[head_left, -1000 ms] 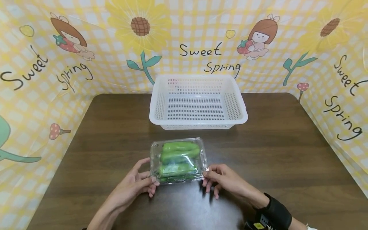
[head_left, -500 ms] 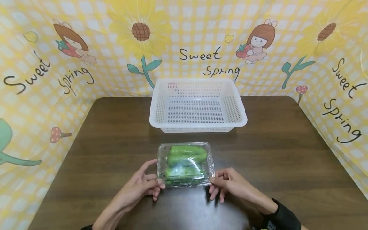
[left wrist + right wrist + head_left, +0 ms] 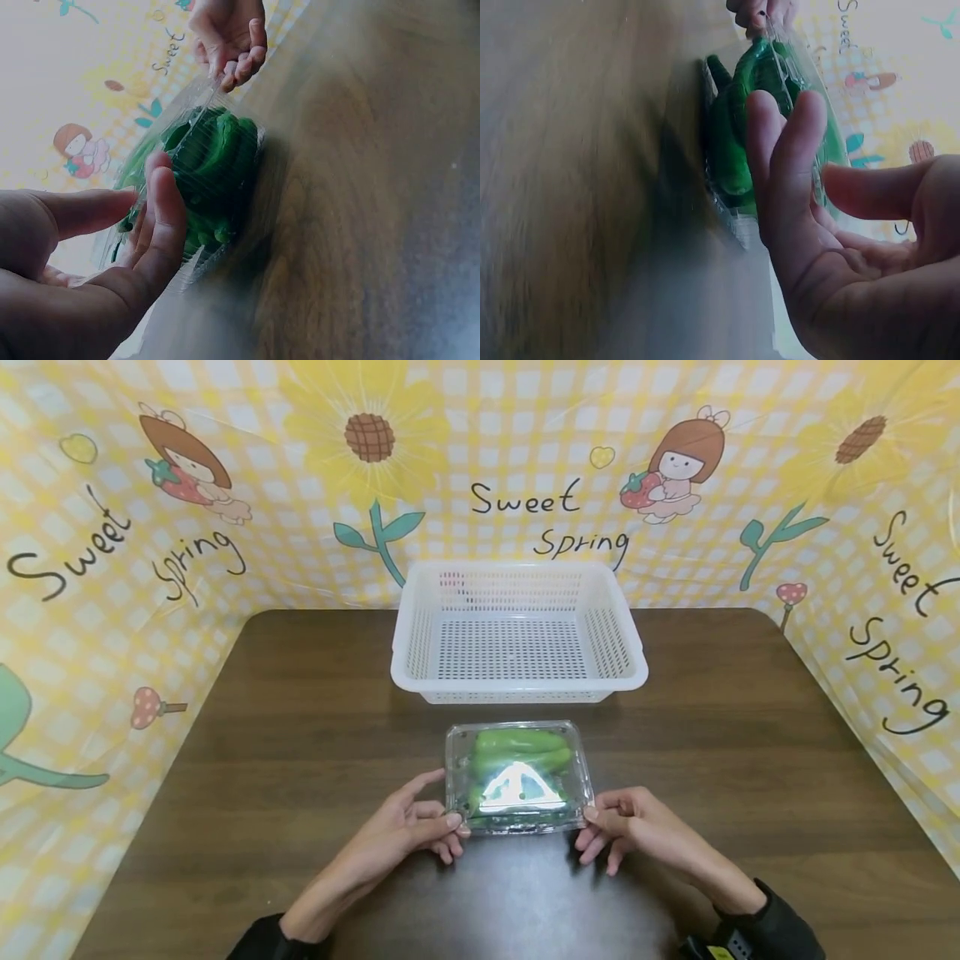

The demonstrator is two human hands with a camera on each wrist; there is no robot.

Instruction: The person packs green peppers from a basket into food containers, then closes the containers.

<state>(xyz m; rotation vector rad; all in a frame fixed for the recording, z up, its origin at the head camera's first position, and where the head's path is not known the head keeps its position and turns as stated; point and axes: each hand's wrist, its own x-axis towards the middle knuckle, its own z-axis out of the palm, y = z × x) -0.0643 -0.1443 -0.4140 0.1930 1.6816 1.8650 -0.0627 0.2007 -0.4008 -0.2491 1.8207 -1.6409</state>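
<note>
Centrally, low in the head view, a clear plastic clamshell box of green peppers (image 3: 517,777) sits on the dark brown wooden worktop (image 3: 750,760). The left hand (image 3: 408,831) pinches the box's near left corner, thumb on top and fingers (image 3: 161,217) curled beneath the rim. The right hand (image 3: 637,827) pinches the near right corner the same way, fingers (image 3: 780,150) clamped on the edge. Just above the box stands a white perforated plastic basket (image 3: 517,681), near but not touching. Behind it hangs a yellow checked backdrop printed with sunflowers (image 3: 225,485).

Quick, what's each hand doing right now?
Left hand: pinches the clear box of green peppers at its near corner.
Right hand: pinches the opposite near corner.
</note>
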